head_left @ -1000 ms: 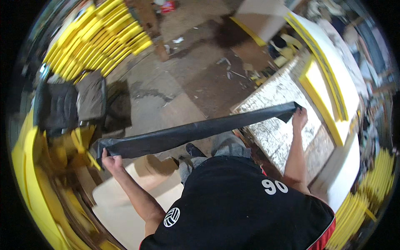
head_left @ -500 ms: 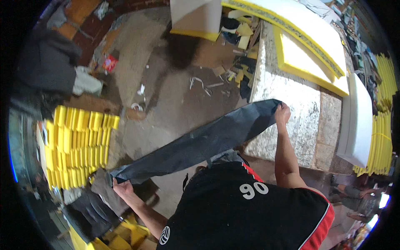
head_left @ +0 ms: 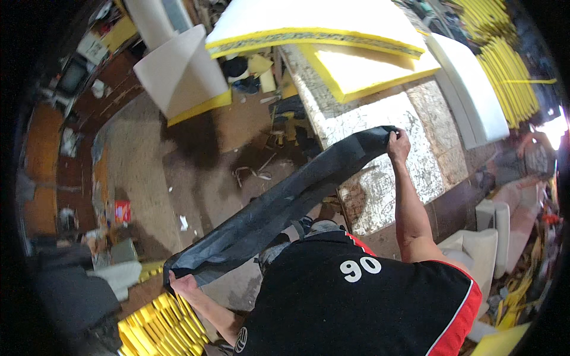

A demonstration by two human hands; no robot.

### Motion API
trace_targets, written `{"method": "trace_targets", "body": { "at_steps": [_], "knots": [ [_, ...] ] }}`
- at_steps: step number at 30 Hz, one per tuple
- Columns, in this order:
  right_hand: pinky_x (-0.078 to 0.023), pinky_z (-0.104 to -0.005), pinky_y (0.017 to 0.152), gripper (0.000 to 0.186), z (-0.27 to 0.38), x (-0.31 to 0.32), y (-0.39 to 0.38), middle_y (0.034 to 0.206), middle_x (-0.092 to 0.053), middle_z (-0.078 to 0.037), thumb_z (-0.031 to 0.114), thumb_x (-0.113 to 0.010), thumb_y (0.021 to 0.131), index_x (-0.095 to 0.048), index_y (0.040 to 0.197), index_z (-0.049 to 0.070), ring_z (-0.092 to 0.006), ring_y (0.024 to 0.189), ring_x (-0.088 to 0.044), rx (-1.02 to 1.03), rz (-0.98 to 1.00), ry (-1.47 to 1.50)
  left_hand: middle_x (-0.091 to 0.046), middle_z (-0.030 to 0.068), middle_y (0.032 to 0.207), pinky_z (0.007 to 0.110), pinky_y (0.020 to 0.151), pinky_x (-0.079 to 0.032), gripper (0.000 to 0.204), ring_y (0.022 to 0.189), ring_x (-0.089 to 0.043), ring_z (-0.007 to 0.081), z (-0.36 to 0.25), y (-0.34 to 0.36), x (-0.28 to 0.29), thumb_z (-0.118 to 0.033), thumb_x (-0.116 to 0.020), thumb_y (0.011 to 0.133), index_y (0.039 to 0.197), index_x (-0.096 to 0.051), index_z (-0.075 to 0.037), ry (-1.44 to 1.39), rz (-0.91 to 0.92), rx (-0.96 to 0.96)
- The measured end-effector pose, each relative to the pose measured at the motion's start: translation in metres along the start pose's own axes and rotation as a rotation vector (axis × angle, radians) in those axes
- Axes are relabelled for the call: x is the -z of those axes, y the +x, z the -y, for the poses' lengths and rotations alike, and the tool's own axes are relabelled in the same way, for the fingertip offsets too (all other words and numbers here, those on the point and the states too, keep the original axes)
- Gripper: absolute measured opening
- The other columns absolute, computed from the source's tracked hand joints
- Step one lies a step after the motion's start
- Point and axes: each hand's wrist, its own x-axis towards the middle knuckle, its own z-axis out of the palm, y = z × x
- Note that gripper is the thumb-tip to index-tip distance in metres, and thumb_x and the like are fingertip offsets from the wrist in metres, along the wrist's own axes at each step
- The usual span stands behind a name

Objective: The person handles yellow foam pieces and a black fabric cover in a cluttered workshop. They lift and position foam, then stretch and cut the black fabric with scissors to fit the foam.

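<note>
Between my two hands stretches a long strip of black fabric (head_left: 273,199), slanting from lower left to upper right in front of my body. Its left end is pinched in my left hand (head_left: 183,283), just above a stack of yellow foam pieces (head_left: 160,326). My right hand (head_left: 398,144) grips the far upper corner of the strip, over a worn, pale-splotched work table (head_left: 386,202). The strip hangs slightly slack along its middle, with folds near the left end.
On the table lie yellow-edged foam slabs (head_left: 368,74) with white tops. A white padded panel (head_left: 469,89) stands along the table's right side, near bundled yellow strips (head_left: 507,80). Foam scraps litter the floor (head_left: 196,202). Pale upholstered pieces (head_left: 475,249) and another person (head_left: 528,157) are at right.
My view has turned to the right, so the table and floor appear shifted left. Both hands still hold the fabric strip, which now slants more steeply.
</note>
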Motion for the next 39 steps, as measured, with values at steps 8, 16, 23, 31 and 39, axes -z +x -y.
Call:
{"method": "trace_targets", "body": {
  "at_steps": [8, 16, 23, 31, 39],
  "knots": [
    [-0.050, -0.0443, 0.091, 0.033, 0.024, -0.010, -0.020, 0.101, -0.070, -0.024, 0.023, -0.061, 0.086, -0.069, 0.107, -0.002, -0.0386, 0.099, -0.066, -0.116, -0.240, -0.105, -0.065, 0.0119, 0.120, 0.044, 0.098, -0.046, 0.036, 0.108, -0.062, 0.0285, 0.049, 0.131, -0.236, -0.024, -0.055, 0.094, 0.122, -0.060, -0.001, 0.308, 0.235, 0.096],
    [-0.047, -0.0260, 0.071, 0.015, 0.150, -0.052, -0.065, 0.083, -0.064, -0.002, 0.014, -0.060, 0.096, -0.064, 0.098, -0.001, -0.0096, 0.076, -0.055, -0.167, -0.173, 0.385, -0.053, 0.0295, 0.136, 0.047, 0.099, -0.047, 0.057, 0.124, -0.054, 0.0426, 0.124, 0.241, -0.368, -0.016, -0.054, 0.087, 0.138, -0.044, 0.007, 1.955, 0.525, -0.549],
    [-0.046, -0.0253, 0.078, 0.016, 0.216, -0.121, -0.034, 0.091, -0.063, -0.002, 0.012, -0.059, 0.097, -0.062, 0.107, 0.000, -0.0089, 0.083, -0.055, -0.184, -0.093, 0.684, -0.063, 0.0191, 0.126, 0.044, 0.097, -0.048, 0.048, 0.116, -0.060, 0.0387, 0.129, 0.181, -0.480, -0.031, -0.057, 0.092, 0.135, -0.055, -0.009, 1.935, 0.486, -0.885],
    [-0.049, -0.0333, 0.080, 0.025, 0.273, -0.246, 0.036, 0.089, -0.066, -0.012, 0.021, -0.063, 0.091, -0.063, 0.106, 0.000, -0.0193, 0.086, -0.062, -0.163, 0.130, 0.486, -0.065, 0.0170, 0.125, 0.048, 0.098, -0.046, 0.050, 0.117, -0.058, 0.0388, 0.129, 0.201, -0.605, -0.047, -0.045, 0.099, 0.119, -0.069, -0.009, 1.873, 0.559, -0.860],
    [-0.050, -0.0305, 0.072, 0.016, 0.311, -0.302, 0.078, 0.084, -0.064, -0.006, 0.013, -0.063, 0.090, -0.063, 0.099, 0.000, -0.0136, 0.076, -0.060, -0.071, 0.048, 0.508, -0.068, 0.0139, 0.122, 0.040, 0.104, -0.041, 0.067, 0.116, -0.061, 0.0283, 0.124, 0.202, -0.771, -0.056, -0.040, 0.101, 0.130, -0.059, 0.001, 1.352, 0.841, -0.421]
  ]
}}
